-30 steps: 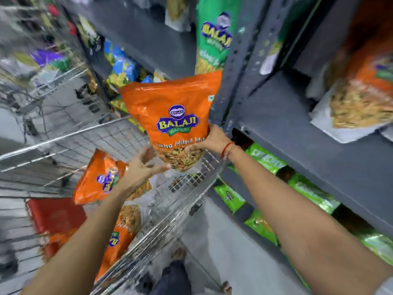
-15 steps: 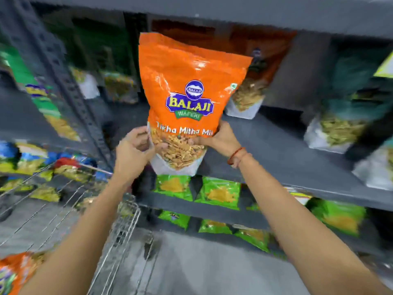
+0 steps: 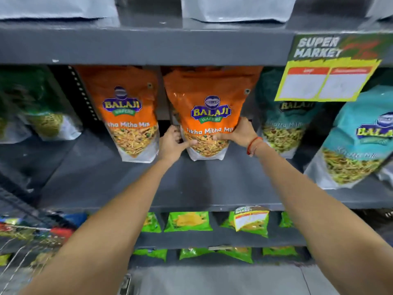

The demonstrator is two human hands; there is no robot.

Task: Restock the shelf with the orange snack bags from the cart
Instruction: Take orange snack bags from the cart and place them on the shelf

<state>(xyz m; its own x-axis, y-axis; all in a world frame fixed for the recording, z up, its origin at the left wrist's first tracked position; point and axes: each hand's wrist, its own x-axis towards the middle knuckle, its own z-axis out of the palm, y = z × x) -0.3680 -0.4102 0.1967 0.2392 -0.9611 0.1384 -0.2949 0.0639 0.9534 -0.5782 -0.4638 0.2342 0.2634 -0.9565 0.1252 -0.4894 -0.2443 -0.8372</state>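
On the middle grey shelf (image 3: 191, 179) we've got both hands on an orange snack bag (image 3: 209, 107), standing upright with its white base down on the shelf board. Our left hand (image 3: 172, 143) clamps the bag's lower left edge, thumb pressed across the front over the clear window, fingers curled round behind. Our right hand (image 3: 241, 132) grips the lower right edge, thumb on the front, fingers wrapped round the side; a red thread band (image 3: 253, 144) circles that wrist. Just to the left stands a second orange bag (image 3: 129, 109), same label, leaning slightly, with a narrow dark gap between the two. To the right we see teal bags (image 3: 361, 137) of another mix, one sitting well forward on the shelf, and a yellow price sign (image 3: 325, 79) hanging from the shelf edge above. Dark green bags (image 3: 38, 107) stand off to the left. Below, bright green packets (image 3: 188, 221) line the lower shelves, and the wire cart (image 3: 19, 258) shows blurred at bottom left.
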